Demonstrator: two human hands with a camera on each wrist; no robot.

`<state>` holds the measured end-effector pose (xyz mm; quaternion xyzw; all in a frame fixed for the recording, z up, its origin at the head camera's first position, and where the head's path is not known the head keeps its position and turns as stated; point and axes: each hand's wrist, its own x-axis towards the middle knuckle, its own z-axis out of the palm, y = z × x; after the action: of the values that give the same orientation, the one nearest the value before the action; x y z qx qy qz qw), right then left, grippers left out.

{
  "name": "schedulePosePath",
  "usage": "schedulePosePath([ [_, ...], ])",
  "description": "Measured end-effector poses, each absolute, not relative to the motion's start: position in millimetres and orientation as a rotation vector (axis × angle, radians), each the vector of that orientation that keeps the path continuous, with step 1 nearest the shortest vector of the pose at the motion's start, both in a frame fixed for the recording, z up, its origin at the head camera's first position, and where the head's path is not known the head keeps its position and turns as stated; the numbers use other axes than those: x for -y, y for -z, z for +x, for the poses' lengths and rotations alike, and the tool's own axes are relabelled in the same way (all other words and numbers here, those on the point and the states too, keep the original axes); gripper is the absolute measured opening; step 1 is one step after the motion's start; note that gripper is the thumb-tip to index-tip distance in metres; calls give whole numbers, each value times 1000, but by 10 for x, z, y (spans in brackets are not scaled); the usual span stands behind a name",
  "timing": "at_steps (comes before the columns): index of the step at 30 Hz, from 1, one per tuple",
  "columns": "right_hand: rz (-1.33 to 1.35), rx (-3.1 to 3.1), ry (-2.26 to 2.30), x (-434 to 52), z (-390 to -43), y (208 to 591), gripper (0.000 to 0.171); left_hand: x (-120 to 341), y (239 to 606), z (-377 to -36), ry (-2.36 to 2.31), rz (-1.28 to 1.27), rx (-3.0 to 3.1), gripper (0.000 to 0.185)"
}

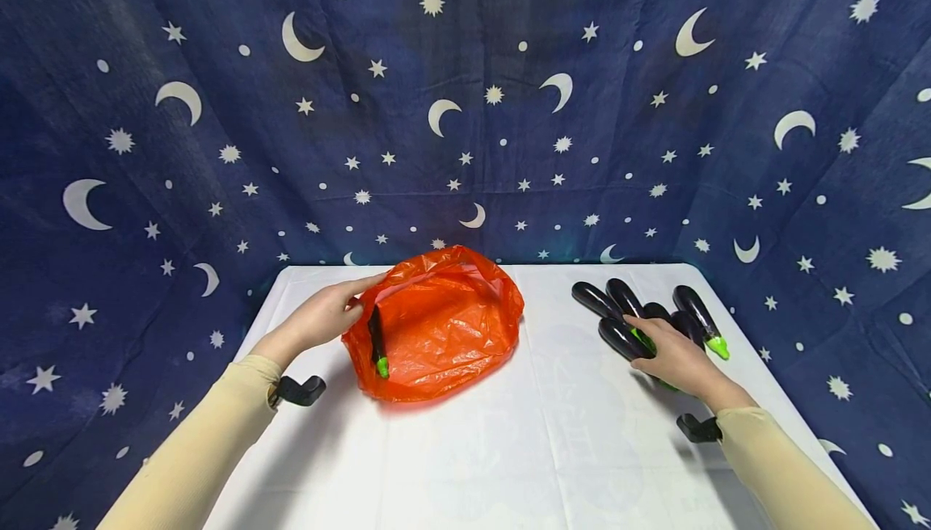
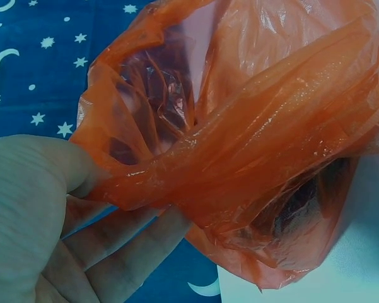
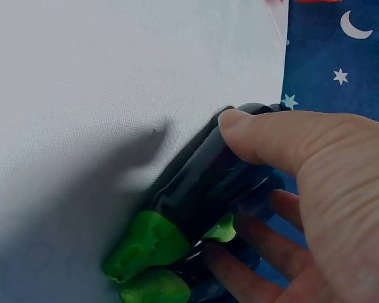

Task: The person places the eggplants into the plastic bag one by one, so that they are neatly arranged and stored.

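In the head view, my left hand [image 1: 327,313] pinches the rim of an orange-red plastic bag [image 1: 451,336] between thumb and fingers. The bag's mouth gapes toward me, and one dark eggplant [image 1: 377,340] with a green cap shows at its left side. Over the group at the right, my right hand [image 1: 676,356] spreads thumb and fingers around the nearest eggplant [image 1: 621,339]. From the right wrist view, the thumb lies over the body of that eggplant [image 3: 189,183] and the fingers lie loosely on its other side. Whether they press it is hard to see.
More eggplants lie close together beyond and beside the right hand, including one at the back left [image 1: 596,300] and one at the right [image 1: 697,312]. The white table [image 1: 509,457] meets a dark blue moon-and-star cloth [image 1: 494,134] at its back and sides.
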<state>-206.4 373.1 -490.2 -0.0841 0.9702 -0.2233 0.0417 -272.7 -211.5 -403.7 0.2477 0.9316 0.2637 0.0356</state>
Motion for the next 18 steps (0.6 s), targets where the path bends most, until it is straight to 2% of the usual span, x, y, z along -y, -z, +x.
schedulePosePath([
  [18,-319,-2989,616,-3745,-2113,4946,81,2133,4032,-2716,-805,749,-2868,63],
])
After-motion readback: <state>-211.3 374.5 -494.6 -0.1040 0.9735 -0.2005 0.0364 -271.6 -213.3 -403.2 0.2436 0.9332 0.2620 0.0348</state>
